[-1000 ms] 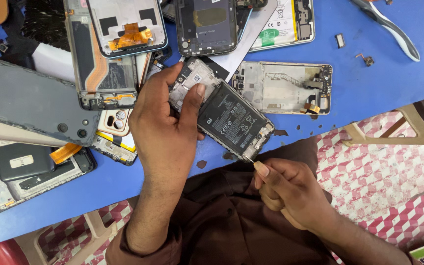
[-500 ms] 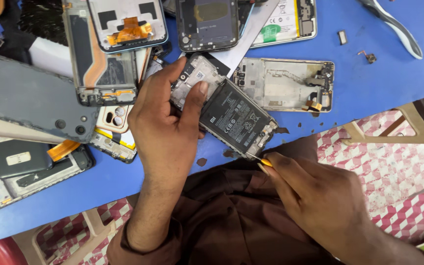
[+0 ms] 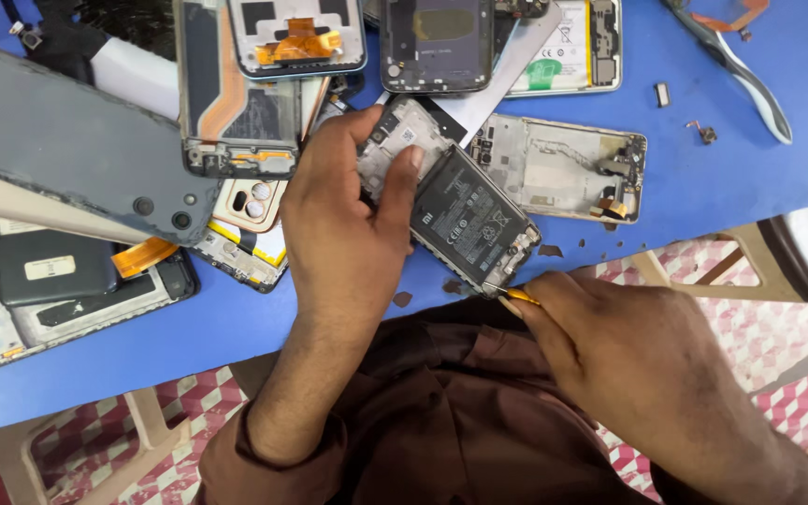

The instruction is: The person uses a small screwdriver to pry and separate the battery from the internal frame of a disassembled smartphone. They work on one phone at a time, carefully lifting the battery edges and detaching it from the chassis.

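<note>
A: Head view, looking straight down: the left hand [image 3: 348, 234] clamps an opened phone [image 3: 451, 201] at the near edge of the blue table [image 3: 722, 187], thumb pressed on its black battery [image 3: 465, 217], fingers curled round the far side.

B: And the right hand [image 3: 628, 355] is pinched shut on a thin tool [image 3: 516, 296], yellow at the grip, its tip right at the phone's lower corner.

A: How does that phone handle, do you reckon?

B: Light and stiff in the frame, I'd say, but fragile inside. That battery looks like a soft pouch, so it shouldn't be bent or pricked. Best held by the frame edges, as the left hand does, not by the exposed boards.

A: Plenty around it: a gutted gold frame [image 3: 558, 168] just beside, a grey back cover [image 3: 67, 140] off to the left, more open phones along the top.

B: What can't we see?

A: The tool tip itself is tiny, so I can't tell whether it's under the battery or on a screw. The fingers hide most of its handle, and the phone's upper end sits partly under the left fingers.
</note>
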